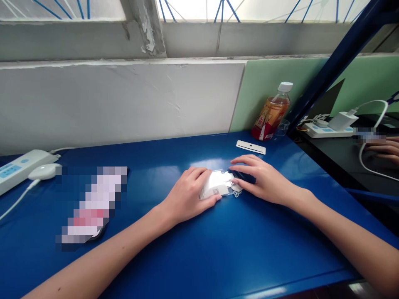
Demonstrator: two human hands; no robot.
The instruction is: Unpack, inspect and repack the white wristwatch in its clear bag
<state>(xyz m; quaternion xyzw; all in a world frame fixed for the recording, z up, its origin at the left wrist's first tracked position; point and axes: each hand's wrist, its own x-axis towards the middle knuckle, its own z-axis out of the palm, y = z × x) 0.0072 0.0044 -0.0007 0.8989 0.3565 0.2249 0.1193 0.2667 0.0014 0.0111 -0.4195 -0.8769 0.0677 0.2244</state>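
My left hand [190,193] lies on the blue tabletop with its fingers and thumb closed around a small clear plastic packet [217,185]. A white card or tag with a small printed square shows through the plastic; part of it is hidden under my left fingers. At the packet's right end are a small pale round piece and a short silvery chain [237,193]. My right hand [258,176] hovers at that end, its fingers curved and apart. The fingertip closest to the packet is at its edge; I cannot tell whether it touches.
A white slotted strip [251,147] and a drink bottle [272,112] stand behind my right hand. To the left are a blurred-out phone [96,207], a power strip [25,166] and a white charger [45,171]. Beyond the blue post, another person's hand [386,148] rests near a second power strip [330,130].
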